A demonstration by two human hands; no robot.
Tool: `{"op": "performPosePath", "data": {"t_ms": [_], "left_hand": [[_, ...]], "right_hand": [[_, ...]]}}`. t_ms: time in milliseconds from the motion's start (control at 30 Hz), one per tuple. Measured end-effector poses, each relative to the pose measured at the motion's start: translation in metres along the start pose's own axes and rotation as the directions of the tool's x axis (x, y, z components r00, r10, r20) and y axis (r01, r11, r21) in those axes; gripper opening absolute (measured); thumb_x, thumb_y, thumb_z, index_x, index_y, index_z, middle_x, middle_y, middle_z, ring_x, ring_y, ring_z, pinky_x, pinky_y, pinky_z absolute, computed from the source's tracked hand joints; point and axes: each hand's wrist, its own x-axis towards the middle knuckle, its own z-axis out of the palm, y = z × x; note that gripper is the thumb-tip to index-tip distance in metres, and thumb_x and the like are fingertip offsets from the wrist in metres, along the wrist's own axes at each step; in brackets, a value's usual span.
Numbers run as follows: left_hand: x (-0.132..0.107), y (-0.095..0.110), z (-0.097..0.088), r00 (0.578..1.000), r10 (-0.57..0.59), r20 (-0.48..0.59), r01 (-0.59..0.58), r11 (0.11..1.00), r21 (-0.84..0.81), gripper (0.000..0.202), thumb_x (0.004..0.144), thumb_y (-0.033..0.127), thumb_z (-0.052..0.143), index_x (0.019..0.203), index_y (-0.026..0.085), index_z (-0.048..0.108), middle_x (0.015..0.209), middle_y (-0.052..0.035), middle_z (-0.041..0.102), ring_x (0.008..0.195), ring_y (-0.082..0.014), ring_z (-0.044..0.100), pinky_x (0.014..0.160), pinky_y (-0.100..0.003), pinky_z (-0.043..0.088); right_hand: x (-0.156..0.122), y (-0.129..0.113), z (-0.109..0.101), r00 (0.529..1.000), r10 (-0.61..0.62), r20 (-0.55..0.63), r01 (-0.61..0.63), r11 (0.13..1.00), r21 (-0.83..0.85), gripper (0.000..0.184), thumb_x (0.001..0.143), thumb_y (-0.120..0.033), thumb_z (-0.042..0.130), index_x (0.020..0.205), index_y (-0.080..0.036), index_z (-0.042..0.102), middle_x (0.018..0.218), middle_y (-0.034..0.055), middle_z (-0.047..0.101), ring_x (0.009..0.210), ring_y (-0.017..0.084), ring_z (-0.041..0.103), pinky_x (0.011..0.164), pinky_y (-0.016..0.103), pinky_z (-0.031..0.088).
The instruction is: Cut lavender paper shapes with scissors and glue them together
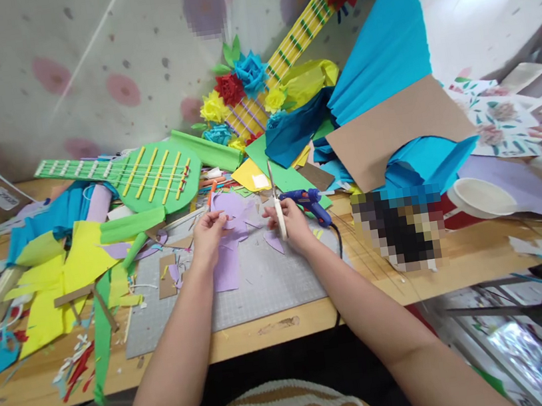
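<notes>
My left hand [208,234] pinches the edge of a lilac paper sheet [231,255] held over a grey cutting mat [262,285]. My right hand [293,225] is closed round the white handles of a pair of scissors [275,202], whose blades point up and away from me, next to the lilac paper. A blue glue gun [309,203] lies just right of my right hand.
A green paper guitar [146,177] lies at the back left and a yellow one with paper flowers [255,91] leans behind. Blue crepe paper [380,46], brown cardboard [391,125], yellow and green scraps [73,271] and a white cup [482,197] crowd the wooden table [461,263].
</notes>
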Motion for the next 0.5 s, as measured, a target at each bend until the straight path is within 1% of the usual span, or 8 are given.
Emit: {"op": "performPosePath", "data": {"t_ms": [100,167,267,333,400,433,467,500], "left_hand": [[-0.004,0.001,0.001,0.994,-0.086,0.069,0.083,0.996,0.045,0.026,0.052,0.024,0.074,0.071,0.013,0.059,0.065,-0.0020,0.062,0.059,-0.0120,0.058,0.057,-0.027,0.050],[-0.006,0.001,0.002,0.987,-0.103,0.119,0.094,0.992,0.080,0.028,0.051,0.026,0.075,0.070,0.012,0.060,0.065,-0.0025,0.063,0.057,-0.0118,0.058,0.055,-0.026,0.050],[-0.009,0.004,0.003,0.976,-0.111,0.189,0.091,0.989,0.114,0.030,0.051,0.027,0.077,0.071,0.012,0.061,0.065,-0.0027,0.064,0.058,-0.0119,0.059,0.055,-0.024,0.050],[-0.010,0.007,0.004,0.960,-0.168,0.224,0.153,0.985,0.083,0.029,0.057,0.034,0.074,0.073,0.012,0.062,0.067,-0.0036,0.064,0.059,-0.0130,0.060,0.056,-0.026,0.052],[-0.011,0.012,0.004,0.920,-0.282,0.273,0.281,0.959,0.041,0.032,0.068,0.042,0.065,0.077,0.012,0.063,0.070,-0.0057,0.065,0.060,-0.0149,0.062,0.055,-0.029,0.053],[-0.011,0.014,0.003,0.884,-0.349,0.310,0.354,0.934,0.042,0.033,0.072,0.045,0.060,0.079,0.012,0.063,0.071,-0.0071,0.066,0.060,-0.0157,0.063,0.053,-0.029,0.053],[-0.012,0.016,0.002,0.835,-0.418,0.357,0.422,0.904,0.071,0.034,0.074,0.045,0.057,0.080,0.012,0.064,0.072,-0.0087,0.066,0.059,-0.0164,0.063,0.050,-0.028,0.052],[-0.013,0.017,0.002,0.777,-0.480,0.407,0.475,0.872,0.122,0.032,0.075,0.043,0.057,0.080,0.012,0.064,0.073,-0.0102,0.066,0.059,-0.0166,0.063,0.048,-0.026,0.051]], "right_hand": [[-0.002,-0.001,0.007,1.000,-0.007,0.026,0.003,0.990,0.137,0.051,0.050,-0.042,0.073,0.079,-0.022,0.038,0.082,-0.0007,0.062,0.063,0.010,0.056,0.058,0.025,0.045],[-0.002,-0.001,0.010,0.999,0.013,0.045,-0.021,0.983,0.183,0.054,0.045,-0.038,0.076,0.078,-0.022,0.037,0.076,-0.0035,0.060,0.062,0.010,0.055,0.059,0.025,0.046],[-0.001,0.000,0.010,0.998,0.026,0.054,-0.038,0.974,0.224,0.054,0.044,-0.036,0.076,0.077,-0.022,0.037,0.063,-0.0081,0.053,0.054,0.008,0.052,0.055,0.024,0.044],[-0.001,-0.002,0.008,0.998,0.007,0.057,-0.021,0.968,0.250,0.052,0.046,-0.034,0.075,0.077,-0.022,0.036,0.060,-0.0091,0.052,0.052,0.008,0.051,0.054,0.023,0.042],[-0.002,-0.005,0.006,0.997,-0.018,0.072,-0.003,0.960,0.280,0.049,0.049,-0.034,0.074,0.078,-0.022,0.036,0.060,-0.0091,0.051,0.052,0.008,0.050,0.053,0.023,0.041],[-0.003,-0.006,0.005,0.996,-0.033,0.085,0.007,0.956,0.294,0.048,0.050,-0.034,0.073,0.078,-0.022,0.036,0.061,-0.0090,0.051,0.052,0.008,0.050,0.053,0.023,0.040],[-0.004,-0.008,0.004,0.994,-0.050,0.098,0.018,0.952,0.307,0.047,0.051,-0.034,0.072,0.079,-0.022,0.036,0.062,-0.0088,0.051,0.052,0.007,0.050,0.052,0.023,0.040],[-0.005,-0.010,0.004,0.992,-0.067,0.107,0.030,0.949,0.314,0.046,0.052,-0.033,0.072,0.079,-0.022,0.036,0.064,-0.0085,0.052,0.052,0.007,0.049,0.052,0.023,0.040]]}}
